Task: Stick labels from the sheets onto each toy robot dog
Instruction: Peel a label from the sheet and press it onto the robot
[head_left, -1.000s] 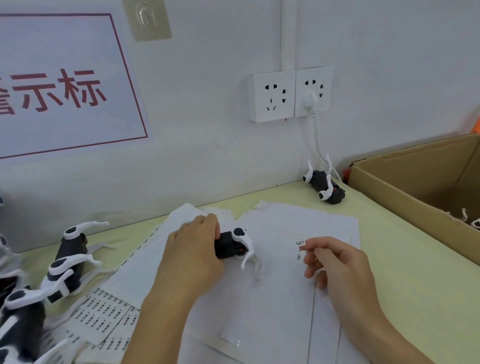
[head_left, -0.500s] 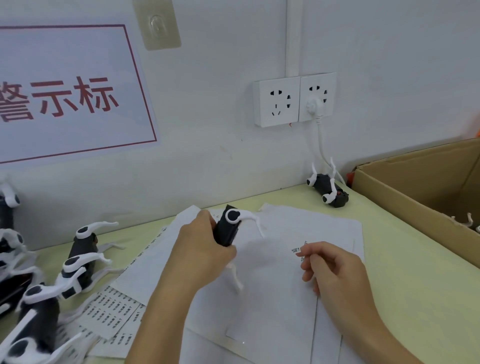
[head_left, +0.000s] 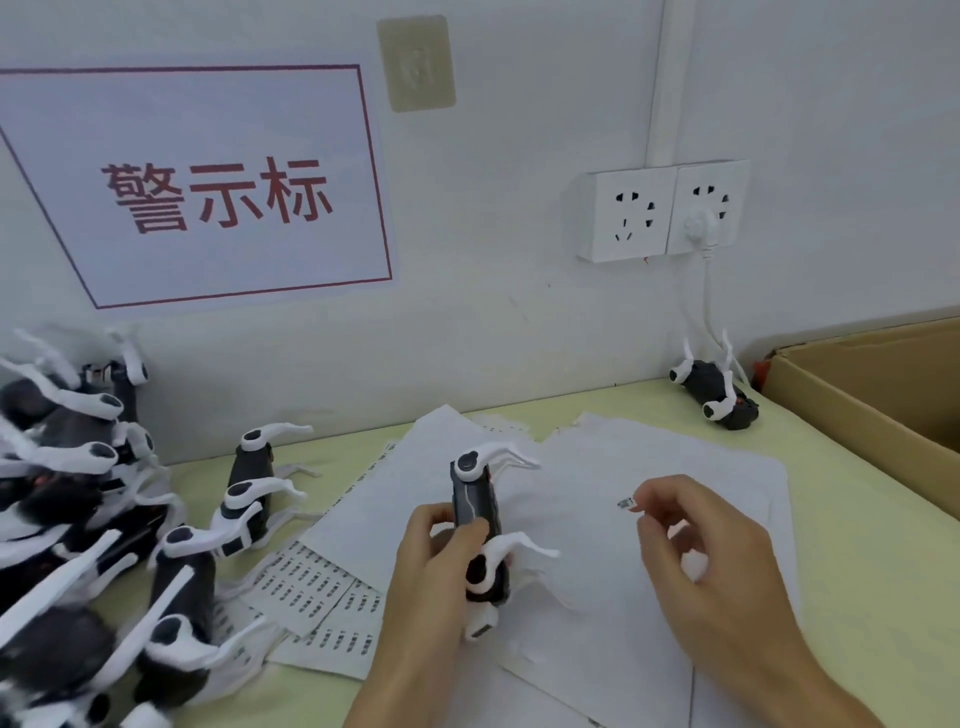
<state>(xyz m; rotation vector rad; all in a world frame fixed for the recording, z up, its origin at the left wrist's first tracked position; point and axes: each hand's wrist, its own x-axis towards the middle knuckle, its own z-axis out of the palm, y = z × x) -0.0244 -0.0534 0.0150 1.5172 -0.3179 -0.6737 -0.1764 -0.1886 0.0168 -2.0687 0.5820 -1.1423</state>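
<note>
Toy robot dog gripped by left hand; sign reads 警示标.

Two wall sockets, one cardboard box, one wall sign

light: bright, even, soft, direction unclear | shadows: faint, under the right hand on white paper sheets | glare: none | blur: heap of black-and-white toy robot dogs at left edge smeared; centre fairly sharp | distortion: wide-angle; red-bordered wall sign skews
</note>
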